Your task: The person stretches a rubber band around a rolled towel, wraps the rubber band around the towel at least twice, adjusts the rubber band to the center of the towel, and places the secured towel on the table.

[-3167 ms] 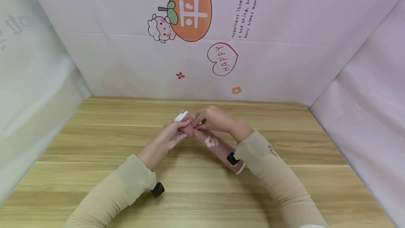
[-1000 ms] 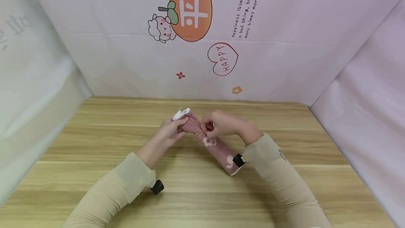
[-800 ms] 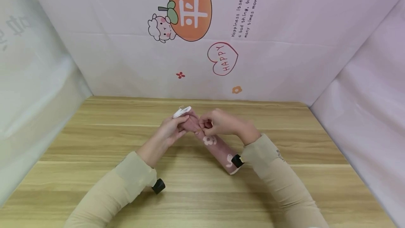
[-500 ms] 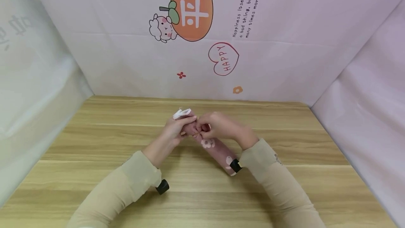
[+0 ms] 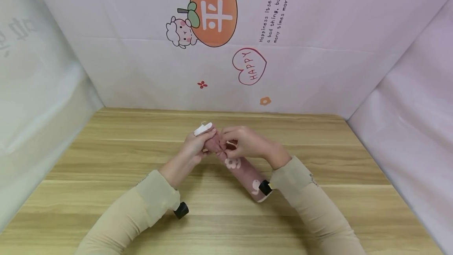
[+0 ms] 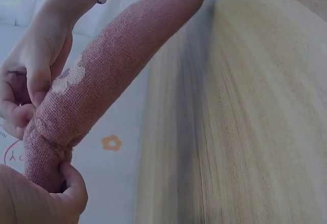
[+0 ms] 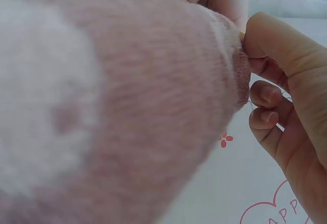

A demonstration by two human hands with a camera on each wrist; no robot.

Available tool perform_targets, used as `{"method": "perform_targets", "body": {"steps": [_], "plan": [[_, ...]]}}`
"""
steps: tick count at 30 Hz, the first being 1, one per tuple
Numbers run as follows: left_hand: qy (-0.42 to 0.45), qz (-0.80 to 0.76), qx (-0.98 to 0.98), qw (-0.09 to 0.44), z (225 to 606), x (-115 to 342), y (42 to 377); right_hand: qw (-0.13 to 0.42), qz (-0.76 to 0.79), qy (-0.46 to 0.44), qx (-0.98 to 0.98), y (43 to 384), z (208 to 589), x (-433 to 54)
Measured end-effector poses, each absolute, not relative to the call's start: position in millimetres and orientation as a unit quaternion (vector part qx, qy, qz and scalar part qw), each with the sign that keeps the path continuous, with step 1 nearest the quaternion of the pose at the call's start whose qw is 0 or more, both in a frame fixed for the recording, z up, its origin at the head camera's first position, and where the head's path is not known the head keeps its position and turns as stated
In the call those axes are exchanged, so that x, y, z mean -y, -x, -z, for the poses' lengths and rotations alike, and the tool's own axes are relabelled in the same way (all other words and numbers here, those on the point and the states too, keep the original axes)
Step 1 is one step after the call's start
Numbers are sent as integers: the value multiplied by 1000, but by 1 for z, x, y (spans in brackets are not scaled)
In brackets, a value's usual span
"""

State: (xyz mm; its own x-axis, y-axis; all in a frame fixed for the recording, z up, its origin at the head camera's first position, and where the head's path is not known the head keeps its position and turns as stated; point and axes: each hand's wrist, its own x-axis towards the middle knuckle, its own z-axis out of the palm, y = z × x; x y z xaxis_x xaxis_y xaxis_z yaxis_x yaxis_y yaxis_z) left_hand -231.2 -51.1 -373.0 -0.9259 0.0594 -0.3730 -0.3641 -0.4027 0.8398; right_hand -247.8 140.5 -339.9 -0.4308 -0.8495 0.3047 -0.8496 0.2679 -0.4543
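Observation:
A pink towel [image 5: 245,174] with white motifs is rolled into a tube and slants from the middle toward the front right. My left hand [image 5: 192,145] grips its far-left end, below a white label [image 5: 203,128]. Close beside it, my right hand [image 5: 249,143] pinches a thin yellowish rubber band at the towel, thumb against fingers. In the left wrist view the rolled towel [image 6: 117,55] narrows where the rubber band [image 6: 37,116] cinches it, between both hands. The right wrist view has the towel [image 7: 153,81] blurred up close, with right fingertips [image 7: 265,93] at its narrowed part.
Beneath the hands lies a wood-grain table [image 5: 116,160]. A white printed cloth [image 5: 141,78] hangs behind its back edge, with more cloth along both sides. Black wrist cameras [image 5: 181,210] stick out from beige sleeves [image 5: 138,204], the right one over the towel's near end.
The towel has turned in the hands, bringing a second white motif into view near its front end. My right hand has shifted slightly right and nearer, still pinching at the cinched part.

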Motion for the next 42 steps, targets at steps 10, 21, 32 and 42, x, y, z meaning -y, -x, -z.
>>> {"method": "perform_targets", "body": {"steps": [10,21,32,42], "plan": [[133,-829,-529,128,373,57,230,-31,-291,-512,807,249,342,-145],[130,-828,-528,133,372,62,232,-56,-275,-510,813,244,343,-150],[118,-831,-523,146,373,60,232,-39,-269,-490,828,244,341,-148],[115,-846,-492,174,377,66,236,-71,-362,-442,818,249,354,-161]]}}
